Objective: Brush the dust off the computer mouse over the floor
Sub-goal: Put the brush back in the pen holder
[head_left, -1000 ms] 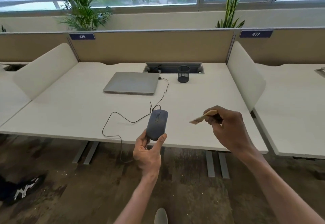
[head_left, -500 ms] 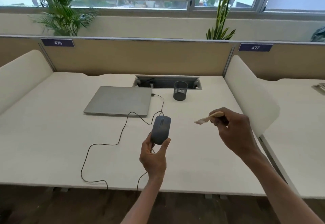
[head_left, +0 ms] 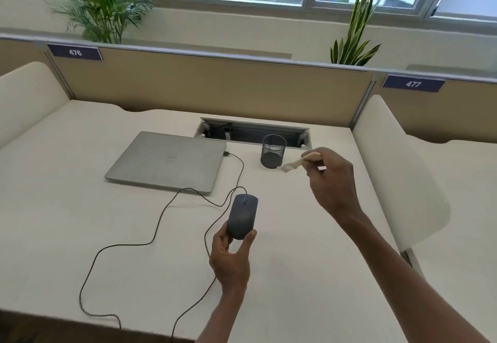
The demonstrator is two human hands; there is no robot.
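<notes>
My left hand (head_left: 230, 255) grips a dark grey wired computer mouse (head_left: 242, 216) by its rear end, holding it up above the white desk (head_left: 80, 235). Its black cable (head_left: 161, 216) loops across the desk to the closed grey laptop (head_left: 168, 161) and hangs over the front edge. My right hand (head_left: 332, 184) is closed on a small wooden-handled brush (head_left: 301, 161), bristles pointing left, just beside the black mesh pen cup (head_left: 273, 151). The brush is well apart from the mouse, up and to its right.
White side dividers stand at left (head_left: 24, 100) and right (head_left: 395, 170) of the desk. A cable tray opening (head_left: 255, 132) lies behind the cup, before a tan partition (head_left: 209, 87). Potted plants stand behind it. A strip of dark floor (head_left: 40, 332) shows at bottom left.
The view has advanced over the desk, so the floor has almost left the frame. Both hands now hover above the desktop instead of the floor; the brush has moved up toward the pen cup.
</notes>
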